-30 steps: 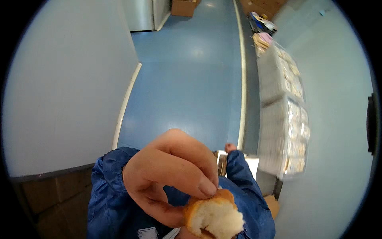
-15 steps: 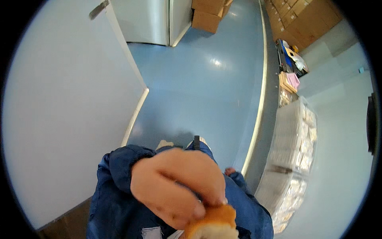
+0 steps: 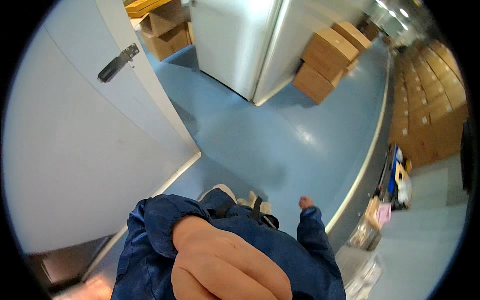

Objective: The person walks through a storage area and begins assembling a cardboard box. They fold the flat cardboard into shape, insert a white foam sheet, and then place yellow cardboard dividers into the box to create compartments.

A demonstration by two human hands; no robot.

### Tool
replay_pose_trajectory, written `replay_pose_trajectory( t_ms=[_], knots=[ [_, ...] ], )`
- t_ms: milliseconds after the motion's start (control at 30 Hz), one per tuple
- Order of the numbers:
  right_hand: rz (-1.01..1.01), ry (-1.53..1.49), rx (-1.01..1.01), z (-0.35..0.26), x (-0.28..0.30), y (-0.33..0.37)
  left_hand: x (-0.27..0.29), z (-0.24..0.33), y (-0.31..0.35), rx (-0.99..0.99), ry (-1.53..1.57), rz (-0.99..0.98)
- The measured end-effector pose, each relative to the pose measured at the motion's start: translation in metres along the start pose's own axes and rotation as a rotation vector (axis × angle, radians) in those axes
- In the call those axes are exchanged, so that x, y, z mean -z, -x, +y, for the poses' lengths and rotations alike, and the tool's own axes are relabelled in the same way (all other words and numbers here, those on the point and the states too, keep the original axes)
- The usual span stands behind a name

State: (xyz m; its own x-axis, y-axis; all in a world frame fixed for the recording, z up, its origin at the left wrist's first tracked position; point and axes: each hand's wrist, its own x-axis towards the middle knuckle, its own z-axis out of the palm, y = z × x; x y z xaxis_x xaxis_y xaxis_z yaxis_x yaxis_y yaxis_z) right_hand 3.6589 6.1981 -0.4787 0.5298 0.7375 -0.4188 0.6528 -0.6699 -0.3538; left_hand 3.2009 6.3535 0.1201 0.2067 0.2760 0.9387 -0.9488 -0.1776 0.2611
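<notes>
My left hand (image 3: 230, 262) is large at the lower edge, bent back from a dark blue sleeve (image 3: 167, 225) in front of my chest. Its fingers curl downward and are closed; their tips fall outside the picture. The brown-crusted piece of bread seen in them half a second ago is now out of sight. Farther right, my right hand (image 3: 306, 202) hangs low beside my body at the end of its blue sleeve (image 3: 315, 230). It looks small and compact, and its fingers cannot be made out. Nothing is seen touching it.
A white door (image 3: 90, 150) with a dark metal latch (image 3: 118, 63) stands close on my left. Ahead, a white wall corner (image 3: 240, 45) meets the blue floor (image 3: 240, 135). Cardboard boxes (image 3: 327, 52) lean there; more stacked cartons (image 3: 425, 105) and clear bags (image 3: 362, 277) line the right side.
The view has swung left, bringing the door latch and more boxes in. My left hand has moved lower in the picture, taking the bread out of sight. My right hand shows more fully.
</notes>
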Motion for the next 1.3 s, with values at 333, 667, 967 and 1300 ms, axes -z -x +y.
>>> replay_pose_trajectory(
  t_ms=[333, 667, 967, 1300],
  knots=[
    [0.022, -0.998, 1.207, -0.652, 0.251, -0.079, 0.338, -0.141, 0.014, 0.211, -0.592, 0.933],
    [-0.180, -0.868, 1.347, -0.834, 0.199, -0.286, 0.556, -0.244, 0.016, 0.694, -0.559, 1.180],
    [-2.018, -1.266, 0.362, -1.059, 0.160, -0.348, 0.808, -0.158, 0.015, 0.576, -2.129, 0.108],
    [-2.092, -0.490, 1.000, -1.315, 0.081, -0.405, 0.911, 0.062, 0.232, 1.101, -1.793, 2.095]
  ],
)
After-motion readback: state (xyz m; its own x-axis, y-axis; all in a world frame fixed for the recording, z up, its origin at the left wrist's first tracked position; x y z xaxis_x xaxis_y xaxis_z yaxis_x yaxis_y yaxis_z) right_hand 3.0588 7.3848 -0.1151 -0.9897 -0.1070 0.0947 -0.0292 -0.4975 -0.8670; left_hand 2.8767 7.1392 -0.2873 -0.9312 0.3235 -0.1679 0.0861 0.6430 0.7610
